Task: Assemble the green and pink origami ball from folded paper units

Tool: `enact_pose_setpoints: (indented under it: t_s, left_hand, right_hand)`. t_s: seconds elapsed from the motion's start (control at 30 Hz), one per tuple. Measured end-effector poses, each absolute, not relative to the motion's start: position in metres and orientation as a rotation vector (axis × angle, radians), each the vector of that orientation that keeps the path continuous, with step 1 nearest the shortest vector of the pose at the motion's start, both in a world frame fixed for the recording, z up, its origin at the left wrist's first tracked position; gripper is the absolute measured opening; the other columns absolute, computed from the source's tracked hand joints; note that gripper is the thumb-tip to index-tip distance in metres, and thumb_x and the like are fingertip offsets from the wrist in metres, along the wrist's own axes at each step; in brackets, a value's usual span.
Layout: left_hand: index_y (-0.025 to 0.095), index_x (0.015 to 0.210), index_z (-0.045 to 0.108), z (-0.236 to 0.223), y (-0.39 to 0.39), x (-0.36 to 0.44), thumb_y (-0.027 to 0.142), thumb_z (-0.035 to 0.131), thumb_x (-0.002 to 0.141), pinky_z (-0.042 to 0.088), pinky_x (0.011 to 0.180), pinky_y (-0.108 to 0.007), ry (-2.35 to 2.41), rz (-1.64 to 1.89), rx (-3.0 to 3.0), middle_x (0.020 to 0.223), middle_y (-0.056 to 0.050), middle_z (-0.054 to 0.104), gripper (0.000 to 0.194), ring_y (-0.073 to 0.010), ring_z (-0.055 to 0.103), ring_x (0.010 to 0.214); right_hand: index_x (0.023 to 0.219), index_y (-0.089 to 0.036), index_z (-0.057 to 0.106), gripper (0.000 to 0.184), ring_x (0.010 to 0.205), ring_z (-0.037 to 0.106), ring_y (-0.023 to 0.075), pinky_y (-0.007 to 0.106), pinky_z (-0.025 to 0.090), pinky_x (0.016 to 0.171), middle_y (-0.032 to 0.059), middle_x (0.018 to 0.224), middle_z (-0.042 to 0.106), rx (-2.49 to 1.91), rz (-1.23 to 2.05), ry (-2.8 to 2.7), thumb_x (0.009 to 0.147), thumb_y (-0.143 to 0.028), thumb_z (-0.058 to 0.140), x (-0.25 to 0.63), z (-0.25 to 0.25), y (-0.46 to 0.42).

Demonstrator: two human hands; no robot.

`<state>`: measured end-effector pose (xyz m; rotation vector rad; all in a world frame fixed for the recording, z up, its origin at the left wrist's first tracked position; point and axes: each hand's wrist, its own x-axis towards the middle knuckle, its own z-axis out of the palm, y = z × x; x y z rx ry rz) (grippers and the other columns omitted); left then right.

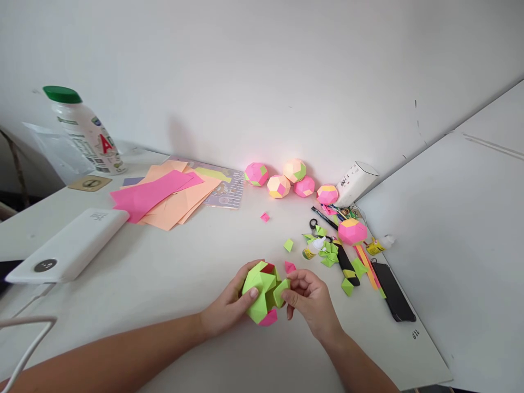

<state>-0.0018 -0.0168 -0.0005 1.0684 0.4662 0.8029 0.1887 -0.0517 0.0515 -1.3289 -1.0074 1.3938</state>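
Observation:
A green and pink folded-paper ball [258, 297] with an opening on its right side rests in my left hand [233, 300]. The left thumb presses on its front, and the other fingers are behind it. My right hand [311, 300] pinches a green paper piece [281, 292] between thumb and fingers at that opening. I cannot tell whether this piece is joined to the ball. Just beyond the right fingertips lies a small pink paper piece [290, 267]. A loose green piece [289, 245] sits farther back on the table.
Several finished paper balls [279, 186] line the wall. To the right are a glue bottle [314, 248], a box cutter [346, 263], green scraps [328, 254] and a phone [393, 292]. At left are paper sheets [159, 194], a power bank [69, 245] and a green-capped bottle [88, 134].

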Motion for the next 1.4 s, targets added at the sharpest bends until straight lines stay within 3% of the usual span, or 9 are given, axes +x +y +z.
enact_pose_setpoints:
  t_s: [1.4]
  left_hand:
    - [0.027,0.134,0.027,-0.0001,-0.017,-0.0025,0.05,0.051,0.088,0.048,0.083,-0.039,0.422,0.755,1.072,0.12,-0.01,0.055,0.057,-0.0256,0.058,0.101]
  right_hand:
    - [0.088,-0.016,0.06,0.033,0.05,0.061,0.0128,0.022,0.049,0.037,-0.0012,0.065,0.065,-1.237,1.55,-0.955,0.065,-0.028,0.081,0.1878,0.0533,-0.0509]
